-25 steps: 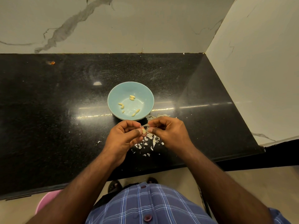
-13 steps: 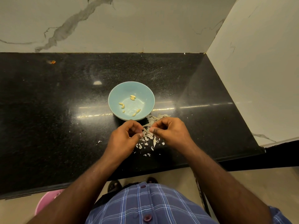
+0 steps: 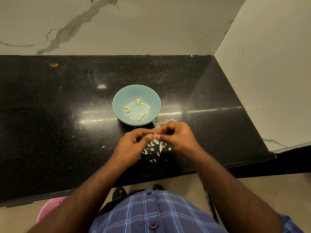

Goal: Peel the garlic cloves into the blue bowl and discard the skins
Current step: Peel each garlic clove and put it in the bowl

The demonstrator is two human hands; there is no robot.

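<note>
A pink round object (image 3: 50, 207) is seen at the lower left edge of the frame, below the black countertop (image 3: 50, 123). An orange speck (image 3: 54, 64) is noted on the counter at the upper left. Just left of centre, the left hand (image 3: 133, 143) is held curled, thumb and fingertips pinched together. At centre, above the hands, the blue bowl (image 3: 152, 101) is set on the counter — seven peeled garlic cloves (image 3: 137, 101) are counted inside. Between the two thumbs a small pale piece (image 3: 154, 134) is gripped; whether clove or skin cannot be told. Loose garlic skins (image 3: 155, 146) are scattered under and between the hands, and more (image 3: 161, 122) are piled touching the bowl's lower right rim. Right of centre, the right hand (image 3: 176, 138) is curled likewise — pinched on the same piece. A blue checked shirt (image 3: 159, 214) fills the bottom centre.
</note>
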